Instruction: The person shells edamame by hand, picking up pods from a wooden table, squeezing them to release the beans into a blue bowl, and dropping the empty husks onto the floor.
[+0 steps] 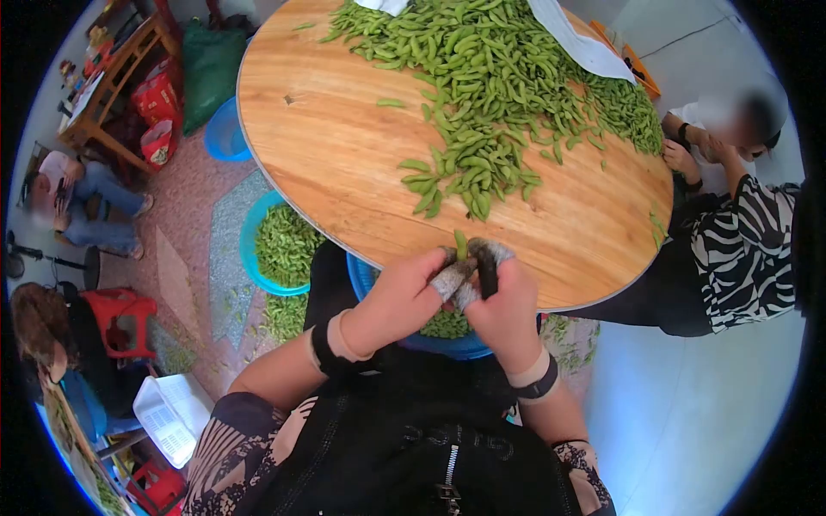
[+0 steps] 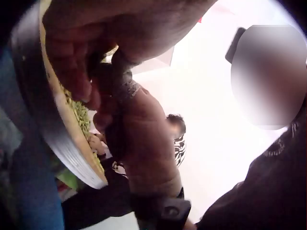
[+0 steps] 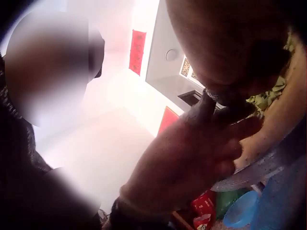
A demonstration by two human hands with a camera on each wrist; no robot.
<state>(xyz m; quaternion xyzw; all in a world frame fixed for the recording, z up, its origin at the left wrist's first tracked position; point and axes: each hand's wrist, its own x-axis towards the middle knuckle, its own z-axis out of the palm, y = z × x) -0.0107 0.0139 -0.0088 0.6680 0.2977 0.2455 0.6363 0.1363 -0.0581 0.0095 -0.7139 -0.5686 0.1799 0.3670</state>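
While left hand (image 1: pixel 396 292) and right hand (image 1: pixel 508 301) pinch edamame pod (image 1: pixel 460 242) in fingers, nearer wearer than pod heap (image 1: pixel 482 77), shelling seems underway; next move likely calls for splitting pod.

On the round table (image 1: pixel 318 120), a hand could pass over bare wood at the left and lower right of the head frame. The pile of green pods (image 1: pixel 482 77) blocks the upper middle, its loose end reaching toward the left hand (image 1: pixel 397 292) and right hand (image 1: pixel 506 303); beneath them stands a blue basin (image 1: pixel 460 347).
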